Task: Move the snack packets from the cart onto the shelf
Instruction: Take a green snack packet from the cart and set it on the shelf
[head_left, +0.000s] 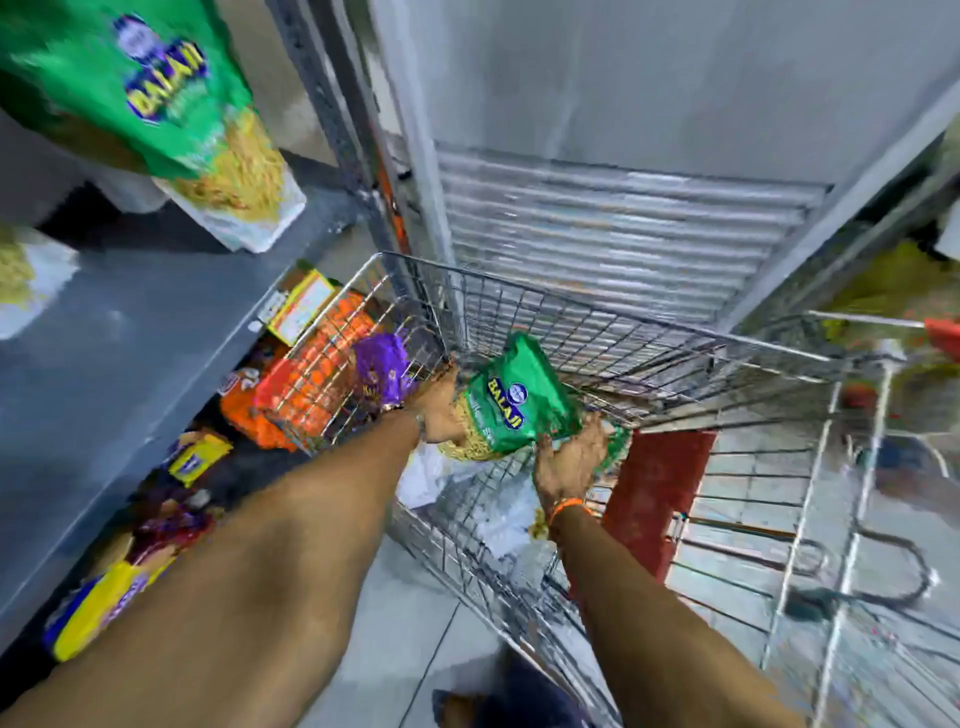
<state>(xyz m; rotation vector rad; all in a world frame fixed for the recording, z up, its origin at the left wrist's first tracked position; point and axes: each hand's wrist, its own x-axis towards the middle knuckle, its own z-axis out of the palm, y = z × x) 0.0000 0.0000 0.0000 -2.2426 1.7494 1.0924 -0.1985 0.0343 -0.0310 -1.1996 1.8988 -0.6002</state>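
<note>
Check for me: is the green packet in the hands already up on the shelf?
No, both the left hand and right hand hold the green packet down inside the cart.

The word "BALAJI" stands in yellow letters on a blue band on the green packet (519, 400) inside the cart (623, 332). The same "BALAJI" stands on the bigger green packet (156, 88) on the shelf (130, 332). An orange pack (244, 389) perhaps shows "20", but it is blurred.

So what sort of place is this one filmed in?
Most likely a grocery shop aisle: a wire shopping cart, grey metal shelf stocked with branded snack packets, and both hands lifting a green snack packet out of the cart.
</note>
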